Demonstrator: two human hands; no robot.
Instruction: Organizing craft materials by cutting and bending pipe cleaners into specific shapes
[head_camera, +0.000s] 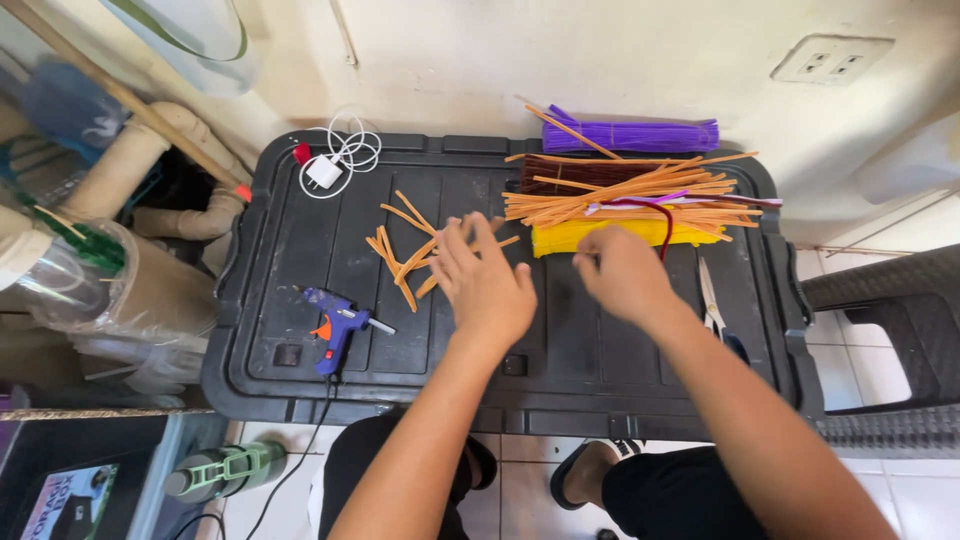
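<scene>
A black plastic bin lid (290, 250) serves as the work surface. My left hand (487, 285) hovers over its middle with fingers spread, reaching toward a small pile of short orange pipe-cleaner pieces (410, 250); it holds nothing. My right hand (622, 272) is curled at the near edge of a yellow pipe-cleaner bundle (560, 238), fingertips pinched; whether it holds a strand is hidden. A loose heap of long orange pipe cleaners (640, 190) lies over brown and yellow bundles. A purple bundle (640, 135) lies behind.
A blue glue gun (338, 325) lies at the lid's front left, its cord running down. A white charger with coiled cable (330, 165) sits back left. Scissors (715, 305) lie at the right. Pipes and plastic containers stand left; a dark chair (880, 330) stands right.
</scene>
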